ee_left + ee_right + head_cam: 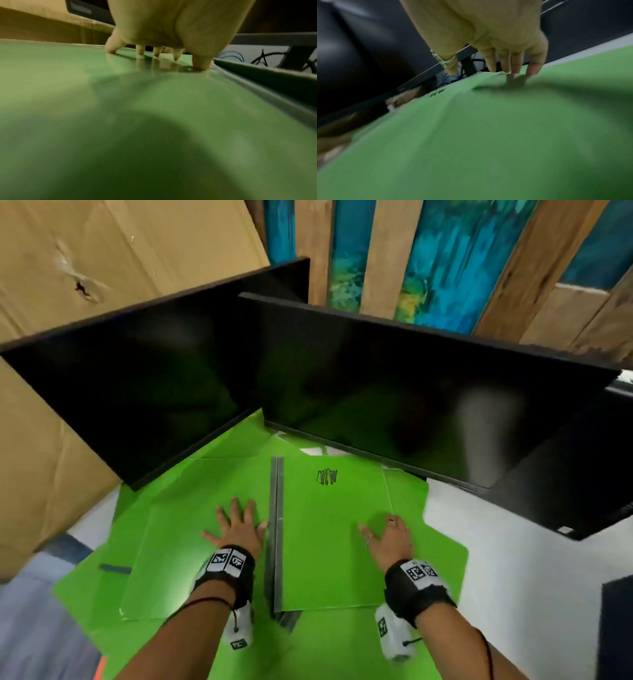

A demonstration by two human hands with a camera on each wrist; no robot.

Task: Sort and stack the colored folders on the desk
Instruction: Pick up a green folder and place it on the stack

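Several bright green folders lie overlapping on the white desk (513,559). The top right folder (329,535) has a grey spine (276,529) along its left edge and a black scribble (327,477). My left hand (236,525) lies flat with spread fingers on a glossy green folder (178,549) just left of that spine; the left wrist view shows its fingertips (140,52) pressing the folder (120,121). My right hand (388,537) rests on the top right folder near its right edge, fingers (515,63) extended down onto the green surface (488,135).
Two dark monitors (137,392) (428,405) stand close behind the folders, their lower edges over the far folders. Cardboard (51,302) leans at the left. Cables (264,59) lie under the monitor stand. A dark object (616,628) sits at the right edge.
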